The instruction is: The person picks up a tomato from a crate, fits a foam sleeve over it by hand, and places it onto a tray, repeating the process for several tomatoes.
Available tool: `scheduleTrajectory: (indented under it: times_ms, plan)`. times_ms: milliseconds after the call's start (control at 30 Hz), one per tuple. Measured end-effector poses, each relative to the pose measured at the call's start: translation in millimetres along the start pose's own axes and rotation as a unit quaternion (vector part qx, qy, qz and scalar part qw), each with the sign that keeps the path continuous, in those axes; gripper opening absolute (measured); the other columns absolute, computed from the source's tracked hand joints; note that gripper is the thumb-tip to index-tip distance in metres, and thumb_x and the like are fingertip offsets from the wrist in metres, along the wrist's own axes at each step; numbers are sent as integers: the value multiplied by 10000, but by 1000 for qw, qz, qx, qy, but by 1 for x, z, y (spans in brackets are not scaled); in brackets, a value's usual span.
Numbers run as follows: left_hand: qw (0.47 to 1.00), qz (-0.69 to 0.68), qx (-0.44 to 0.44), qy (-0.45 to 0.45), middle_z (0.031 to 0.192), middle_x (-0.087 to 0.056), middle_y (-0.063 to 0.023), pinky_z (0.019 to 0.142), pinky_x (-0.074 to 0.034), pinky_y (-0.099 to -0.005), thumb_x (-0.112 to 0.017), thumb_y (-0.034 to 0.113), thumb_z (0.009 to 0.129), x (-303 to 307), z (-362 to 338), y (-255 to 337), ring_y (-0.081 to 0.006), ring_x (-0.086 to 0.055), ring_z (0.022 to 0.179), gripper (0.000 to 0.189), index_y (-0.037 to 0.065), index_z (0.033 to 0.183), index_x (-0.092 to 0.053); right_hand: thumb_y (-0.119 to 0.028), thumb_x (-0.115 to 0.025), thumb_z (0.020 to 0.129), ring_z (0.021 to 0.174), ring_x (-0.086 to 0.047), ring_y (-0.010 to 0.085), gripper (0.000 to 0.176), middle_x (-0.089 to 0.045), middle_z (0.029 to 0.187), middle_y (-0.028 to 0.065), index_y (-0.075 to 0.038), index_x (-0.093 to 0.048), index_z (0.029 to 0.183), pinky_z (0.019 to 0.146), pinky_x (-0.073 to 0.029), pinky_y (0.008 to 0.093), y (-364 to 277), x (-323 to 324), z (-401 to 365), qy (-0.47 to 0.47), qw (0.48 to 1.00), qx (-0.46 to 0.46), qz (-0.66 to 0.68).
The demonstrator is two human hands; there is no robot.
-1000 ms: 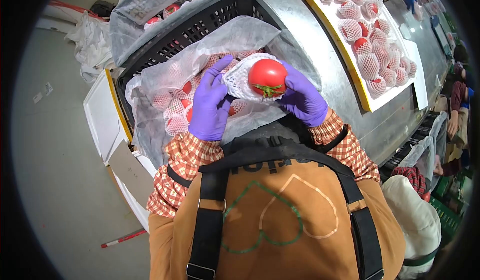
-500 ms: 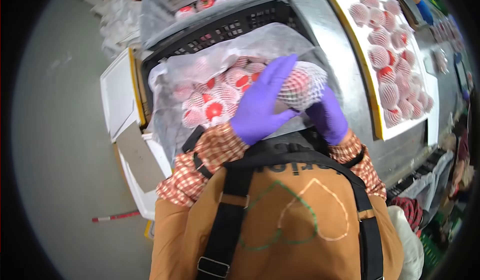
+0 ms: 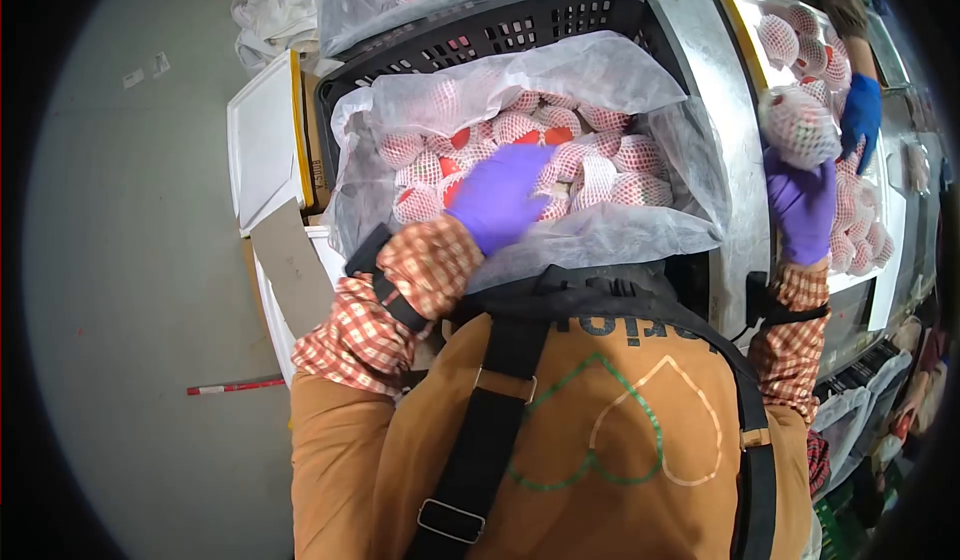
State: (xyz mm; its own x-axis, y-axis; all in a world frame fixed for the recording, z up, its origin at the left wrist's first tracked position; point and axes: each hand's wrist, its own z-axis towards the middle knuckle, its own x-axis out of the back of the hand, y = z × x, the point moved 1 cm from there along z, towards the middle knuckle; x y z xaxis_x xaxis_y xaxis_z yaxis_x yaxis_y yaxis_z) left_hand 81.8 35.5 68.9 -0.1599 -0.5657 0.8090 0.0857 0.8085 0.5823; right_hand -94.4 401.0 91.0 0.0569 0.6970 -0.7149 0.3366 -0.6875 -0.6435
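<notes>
My right hand [image 3: 803, 205], in a purple glove, is shut on a red fruit in a white foam net [image 3: 800, 128], raised at the near side of the white tray [image 3: 772, 78]. Over the black crate [image 3: 480, 42] on the left, my left hand [image 3: 500, 198], also purple-gloved and blurred by motion, is open just above the netted fruit. Several red fruits in foam nets [image 3: 640, 190] lie in this crate on a pale liner [image 3: 600, 245]. More netted fruits [image 3: 855, 230] fill the tray.
A co-worker's blue-gloved hand [image 3: 861, 120] reaches into the tray close beside my right hand. Behind the crate stands another lined container [image 3: 350, 10] with netted fruit. White boxes [image 3: 265, 150] lie at the left. The metal table [image 3: 738, 150] runs between crate and tray.
My hands have parted: the right carried the netted fruit rightwards to the tray, while the left let go and came over the crate. A co-worker's blue-gloved hand has come into the tray.
</notes>
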Motion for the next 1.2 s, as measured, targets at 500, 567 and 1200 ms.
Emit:
scheduleTrajectory:
  times_ms: [500,567,1200]
  plan:
    - [951,192,215,114,1351,-427,-200,1001,-421,-405,-716,207,751,19,61,-130,-359,-473,1210,705,34,1348,-383,-74,-369,968,1347,-354,326,444,-356,1442,250,143,-325,1354,1135,-301,415,-78,115,73,-201,962,5,186]
    - [937,174,243,180,1294,-455,-230,1003,-417,-407,-789,264,687,7,66,-139,-369,-461,1218,774,18,1316,-411,-81,-377,974,1324,-393,320,443,-374,1432,243,124,-333,1364,1122,-327,405,-58,64,35,-152,985,27,70]
    - [954,211,141,159,980,-653,-146,904,-438,-418,-650,357,797,74,38,-121,-313,-590,998,365,77,1031,-644,-188,-539,915,1184,-534,251,439,-522,1322,151,-59,-491,1332,1013,-411,343,115,-123,-41,-366,756,-7,-542]
